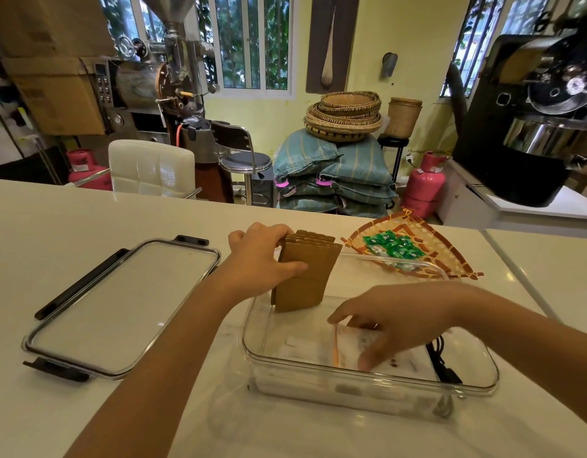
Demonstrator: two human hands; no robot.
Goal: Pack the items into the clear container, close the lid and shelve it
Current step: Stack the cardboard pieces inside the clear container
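Observation:
The clear container stands open on the white counter in front of me. My left hand grips a stack of brown kraft pouches, held upright with its lower edge inside the container's far left end. Inside the container, my right hand rests with spread fingers on a clear plastic bag with an orange strip lying on the bottom. A black cable lies at the container's right end. The lid, clear with black clips, lies flat to the left.
A woven fan-shaped tray holding several small green sachets lies just behind the container. Beyond the counter's far edge are a white chair, a stool, stacked sacks, baskets, pink gas cylinders and roasting machines.

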